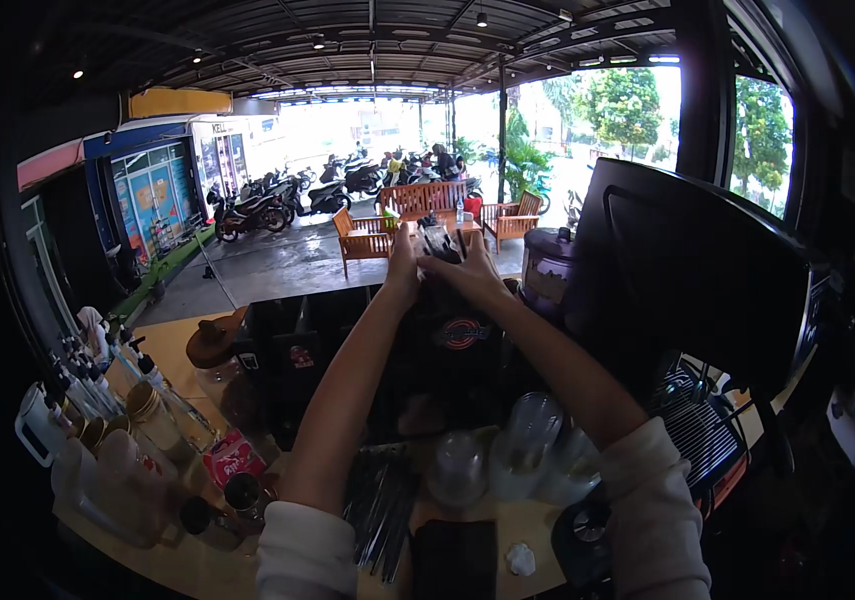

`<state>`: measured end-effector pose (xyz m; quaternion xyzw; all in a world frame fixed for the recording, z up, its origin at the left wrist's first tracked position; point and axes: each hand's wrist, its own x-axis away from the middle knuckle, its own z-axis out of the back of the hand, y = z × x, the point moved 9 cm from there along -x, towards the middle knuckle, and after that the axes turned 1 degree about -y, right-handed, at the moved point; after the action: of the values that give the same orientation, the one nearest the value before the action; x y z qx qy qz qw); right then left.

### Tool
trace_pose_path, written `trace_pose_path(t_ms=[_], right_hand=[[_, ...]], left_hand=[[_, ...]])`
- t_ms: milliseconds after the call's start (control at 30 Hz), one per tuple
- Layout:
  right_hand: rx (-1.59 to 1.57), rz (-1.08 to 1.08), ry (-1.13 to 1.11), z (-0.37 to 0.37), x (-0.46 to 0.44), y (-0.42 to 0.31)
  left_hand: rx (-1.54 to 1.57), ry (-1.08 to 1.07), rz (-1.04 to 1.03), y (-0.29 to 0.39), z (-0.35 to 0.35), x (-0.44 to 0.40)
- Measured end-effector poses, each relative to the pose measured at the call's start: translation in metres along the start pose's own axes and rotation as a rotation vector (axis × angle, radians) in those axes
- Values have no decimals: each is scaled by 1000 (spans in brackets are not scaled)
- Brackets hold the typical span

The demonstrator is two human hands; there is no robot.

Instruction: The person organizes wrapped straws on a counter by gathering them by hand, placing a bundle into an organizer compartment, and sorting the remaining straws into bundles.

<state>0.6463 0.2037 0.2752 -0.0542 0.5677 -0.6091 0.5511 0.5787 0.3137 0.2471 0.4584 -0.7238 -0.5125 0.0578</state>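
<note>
Both my arms reach forward over a black compartment box point(348, 385) with stickers on its front. My left hand point(404, 262) and my right hand point(472, 272) close from either side around a small clear-and-black bundle point(435, 238) above the box's far part. Its kind is too small and blurred to make out. Below my forearms lie black wrapped straws point(380, 510), beside upturned clear plastic cups point(530, 440). A purple lidded container point(546, 268) stands just right of my right hand.
A large black monitor point(693, 270) rises at the right. Pump bottles point(98, 385), a wooden-lidded jar point(216, 345), metal jiggers point(210, 522) and a red packet point(234, 458) crowd the left counter. Beyond are a wooden bench point(418, 200), chairs and parked motorbikes point(248, 212).
</note>
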Motion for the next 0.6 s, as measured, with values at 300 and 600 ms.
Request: trace_pose_path(t_ms=[300, 600], right_hand=[[158, 64, -284, -17, 6, 3], [-116, -38, -462, -46, -13, 29]], left_hand=[[56, -69, 258, 8, -40, 17], [-494, -88, -46, 42, -52, 9]])
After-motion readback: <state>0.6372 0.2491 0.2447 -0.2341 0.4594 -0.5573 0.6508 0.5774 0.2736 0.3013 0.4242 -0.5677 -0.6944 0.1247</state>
